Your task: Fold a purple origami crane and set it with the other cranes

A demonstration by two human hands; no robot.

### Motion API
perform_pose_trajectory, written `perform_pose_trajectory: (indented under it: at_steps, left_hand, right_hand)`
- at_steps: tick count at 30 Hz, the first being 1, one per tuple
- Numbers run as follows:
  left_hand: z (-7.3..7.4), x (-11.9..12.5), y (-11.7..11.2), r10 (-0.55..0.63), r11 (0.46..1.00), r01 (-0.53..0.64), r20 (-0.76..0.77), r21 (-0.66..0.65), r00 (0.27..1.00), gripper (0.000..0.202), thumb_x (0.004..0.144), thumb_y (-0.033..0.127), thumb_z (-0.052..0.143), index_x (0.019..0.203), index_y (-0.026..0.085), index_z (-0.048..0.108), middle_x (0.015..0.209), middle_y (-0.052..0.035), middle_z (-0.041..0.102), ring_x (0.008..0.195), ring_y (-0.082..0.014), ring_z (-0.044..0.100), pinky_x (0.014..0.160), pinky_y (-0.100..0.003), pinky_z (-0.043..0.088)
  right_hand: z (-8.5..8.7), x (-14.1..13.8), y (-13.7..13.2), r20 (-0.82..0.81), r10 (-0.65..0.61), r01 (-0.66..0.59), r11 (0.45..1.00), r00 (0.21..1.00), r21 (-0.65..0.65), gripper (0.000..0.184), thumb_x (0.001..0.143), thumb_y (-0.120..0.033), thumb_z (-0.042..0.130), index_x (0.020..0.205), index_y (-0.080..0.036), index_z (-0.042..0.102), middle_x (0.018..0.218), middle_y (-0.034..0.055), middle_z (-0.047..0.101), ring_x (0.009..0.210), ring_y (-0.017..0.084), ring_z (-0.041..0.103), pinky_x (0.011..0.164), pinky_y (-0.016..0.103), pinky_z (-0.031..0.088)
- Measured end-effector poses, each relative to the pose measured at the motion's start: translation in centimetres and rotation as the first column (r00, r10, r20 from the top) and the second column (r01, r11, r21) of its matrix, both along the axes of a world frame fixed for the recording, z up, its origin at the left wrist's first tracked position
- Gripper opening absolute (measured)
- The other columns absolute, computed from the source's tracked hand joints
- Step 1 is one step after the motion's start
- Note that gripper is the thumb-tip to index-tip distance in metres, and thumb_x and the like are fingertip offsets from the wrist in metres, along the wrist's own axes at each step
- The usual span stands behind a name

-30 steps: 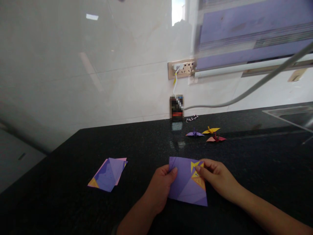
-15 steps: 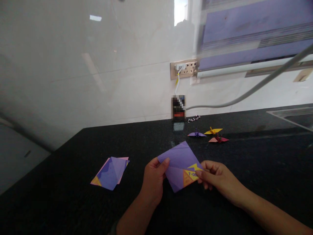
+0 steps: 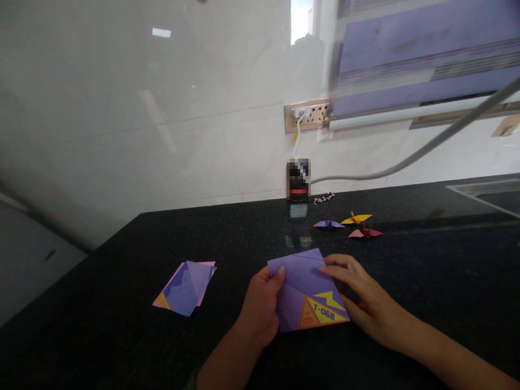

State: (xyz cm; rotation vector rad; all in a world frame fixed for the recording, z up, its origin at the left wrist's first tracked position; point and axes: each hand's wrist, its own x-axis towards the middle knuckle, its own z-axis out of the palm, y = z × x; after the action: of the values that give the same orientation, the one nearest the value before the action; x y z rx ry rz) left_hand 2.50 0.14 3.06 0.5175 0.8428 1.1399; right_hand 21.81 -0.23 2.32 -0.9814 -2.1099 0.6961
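Fingers point(image 3: 343, 275) of the right hand point(image 3: 369, 303) lie slightly parted at the right edge of the purple paper point(image 3: 298, 284), whether gripping I can't tell; the left hand point(image 3: 259, 309) pinches it over the worktop point(image 3: 117, 346).

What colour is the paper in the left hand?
The paper is mostly purple, with yellow and orange along its near edge; the head view shows it.

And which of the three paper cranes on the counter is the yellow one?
It is the yellow crane just behind the red-and-pink crane and to the right of the purple crane. Its yellow wings set it apart.
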Motion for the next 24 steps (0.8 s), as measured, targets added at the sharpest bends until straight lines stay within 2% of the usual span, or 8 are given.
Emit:
perform_pose_trajectory:
  at_steps: [2, 5, 11, 14, 17, 20, 22, 24]
  left_hand:
    - [-0.1, 0.1, -0.1, -0.036, 0.999, 0.035, 0.02, 0.01, 0.999, 0.024, 0.075, 0.025, 0.055, 0.095, 0.013, 0.059, 0.08, -0.0087, 0.066, 0.078, -0.0208, 0.061, 0.072, -0.035, 0.046]
    - [-0.1, 0.1, -0.2, -0.066, 0.997, 0.065, 0.035, 0.03, 0.997, 0.025, 0.076, 0.026, 0.054, 0.097, 0.014, 0.059, 0.082, -0.0086, 0.066, 0.078, -0.0206, 0.061, 0.072, -0.034, 0.046]
    - [0.6, 0.1, -0.3, -0.146, 0.985, 0.139, 0.067, 0.1, 0.987, 0.025, 0.077, 0.025, 0.052, 0.098, 0.013, 0.059, 0.088, -0.01, 0.065, 0.083, -0.021, 0.06, 0.075, -0.034, 0.044]
    - [0.8, 0.2, -0.5, -0.164, 0.982, 0.156, 0.077, 0.104, 0.983, 0.026, 0.077, 0.027, 0.052, 0.097, 0.012, 0.059, 0.09, -0.011, 0.064, 0.086, -0.0227, 0.059, 0.076, -0.035, 0.044]
    - [0.7, 0.1, -0.7, -0.167, 0.979, 0.158, 0.06, 0.126, 0.984, 0.033, 0.078, 0.038, 0.048, 0.096, 0.013, 0.059, 0.094, -0.0117, 0.063, 0.089, -0.0245, 0.057, 0.074, -0.036, 0.045]
    - [0.4, -0.1, -1.0, -0.194, 0.949, 0.192, -0.017, 0.249, 0.981, 0.04, 0.071, 0.043, 0.056, 0.101, 0.017, 0.056, 0.103, -0.0101, 0.06, 0.095, -0.0255, 0.053, 0.074, -0.035, 0.045]
    - [0.3, -0.1, -1.1, -0.19, 0.92, 0.221, -0.124, 0.325, 0.974, 0.048, 0.062, 0.033, 0.068, 0.105, 0.019, 0.054, 0.104, -0.0082, 0.059, 0.095, -0.0236, 0.053, 0.075, -0.032, 0.045]
    - [0.1, 0.0, -1.1, -0.155, 0.915, 0.231, -0.241, 0.33, 0.958, 0.047, 0.059, 0.024, 0.071, 0.102, 0.018, 0.055, 0.096, -0.0064, 0.061, 0.086, -0.0195, 0.055, 0.073, -0.029, 0.045]
  right_hand:
    - [-0.1, -0.1, -0.1, 0.061, 0.012, -0.018, 0.995, 0.998, 0.1, 0.037, 0.077, -0.011, 0.047, 0.107, -0.031, 0.053, 0.124, 0.0039, 0.026, 0.105, 0.021, 0.039, 0.086, 0.035, 0.038]
    - [0.0, -0.2, -0.3, 0.055, -0.026, 0.017, 0.989, 0.998, 0.15, 0.027, 0.075, -0.013, 0.053, 0.092, -0.03, 0.062, 0.124, 0.002, 0.024, 0.106, 0.022, 0.038, 0.082, 0.034, 0.041]
    - [0.6, -0.1, -0.4, 0.015, -0.026, 0.025, 0.997, 1.0, 0.074, 0.019, 0.077, -0.021, 0.053, 0.089, -0.027, 0.065, 0.134, 0.0006, 0.016, 0.114, 0.026, 0.034, 0.088, 0.037, 0.037]
    - [0.6, -0.2, -0.2, -0.017, -0.038, 0.038, 0.999, 0.999, 0.002, 0.017, 0.079, -0.024, 0.049, 0.086, -0.024, 0.065, 0.129, 0.0036, 0.03, 0.109, 0.024, 0.041, 0.089, 0.036, 0.037]
    - [0.5, -0.4, 0.2, -0.055, -0.06, 0.058, 0.998, 0.997, -0.032, 0.018, 0.081, -0.026, 0.046, 0.078, -0.022, 0.064, 0.102, 0.005, 0.053, 0.097, 0.02, 0.049, 0.085, 0.033, 0.039]
    - [0.4, -0.4, 0.3, -0.064, -0.112, 0.105, 0.989, 0.992, -0.104, 0.02, 0.082, -0.028, 0.045, 0.074, -0.021, 0.062, 0.084, 0.0034, 0.057, 0.083, 0.018, 0.053, 0.075, 0.029, 0.043]
    - [0.4, -0.5, 0.2, -0.07, -0.146, 0.134, 0.979, 0.987, -0.152, 0.019, 0.082, -0.028, 0.045, 0.075, -0.02, 0.06, 0.081, 0.0029, 0.056, 0.078, 0.017, 0.053, 0.071, 0.028, 0.043]
    - [0.5, -0.5, 0.0, -0.083, -0.155, 0.138, 0.974, 0.984, -0.181, 0.019, 0.083, -0.028, 0.044, 0.075, -0.02, 0.06, 0.081, 0.0027, 0.056, 0.077, 0.016, 0.053, 0.069, 0.027, 0.042]
